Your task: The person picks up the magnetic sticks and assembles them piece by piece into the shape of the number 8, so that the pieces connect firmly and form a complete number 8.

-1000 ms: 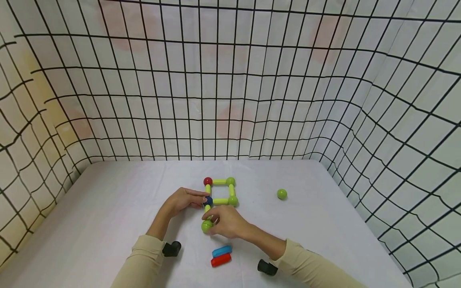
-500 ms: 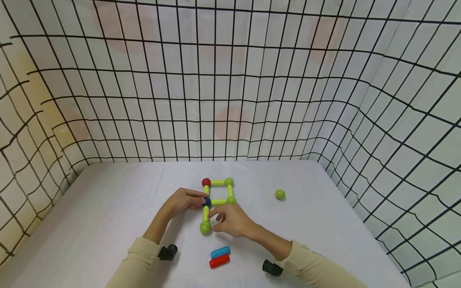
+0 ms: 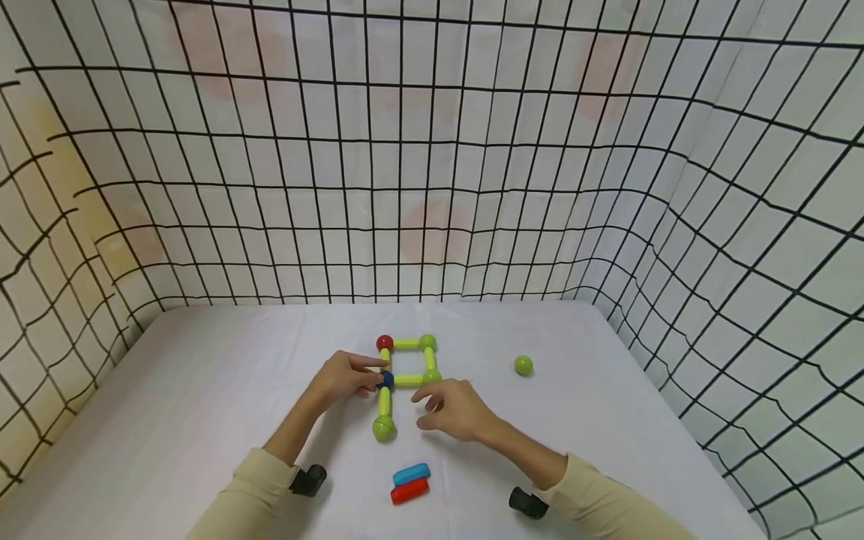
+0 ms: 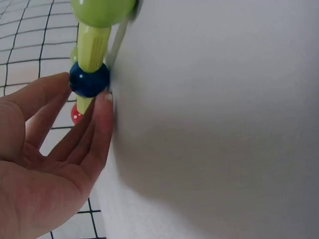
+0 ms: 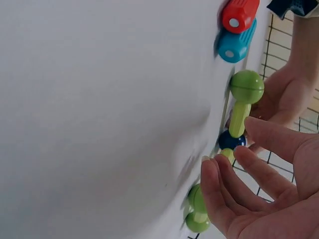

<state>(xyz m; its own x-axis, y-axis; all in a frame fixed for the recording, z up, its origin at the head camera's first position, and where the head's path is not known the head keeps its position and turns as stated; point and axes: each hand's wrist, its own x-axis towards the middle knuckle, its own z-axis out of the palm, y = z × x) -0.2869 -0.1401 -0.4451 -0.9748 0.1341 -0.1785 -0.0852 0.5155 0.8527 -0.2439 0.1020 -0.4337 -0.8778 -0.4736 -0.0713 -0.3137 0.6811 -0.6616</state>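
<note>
On the white table lies a square of yellow-green rods [image 3: 407, 344] joined by balls, a magnetic-style building toy. Its corners are a red ball [image 3: 385, 343], two green balls [image 3: 428, 342] and a blue ball [image 3: 386, 380]. From the blue ball another rod [image 3: 384, 403] runs toward the person and ends in a green ball [image 3: 383, 428]. My left hand [image 3: 343, 377] pinches the blue ball [image 4: 88, 80] between thumb and fingers. My right hand [image 3: 454, 409] hovers right of the near rod, fingers loosely bent, holding nothing; in the right wrist view it partly hides the square.
A blue rod [image 3: 411, 473] and a red rod [image 3: 409, 491] lie side by side nearer the person. One loose green ball [image 3: 523, 365] sits to the right of the square. Black netting [image 3: 432, 187] over white walls encloses the table's back and sides.
My right hand has let go at the near green ball and drawn away to the right. The left hand stays at the blue ball. The whole head view has shifted slightly.
</note>
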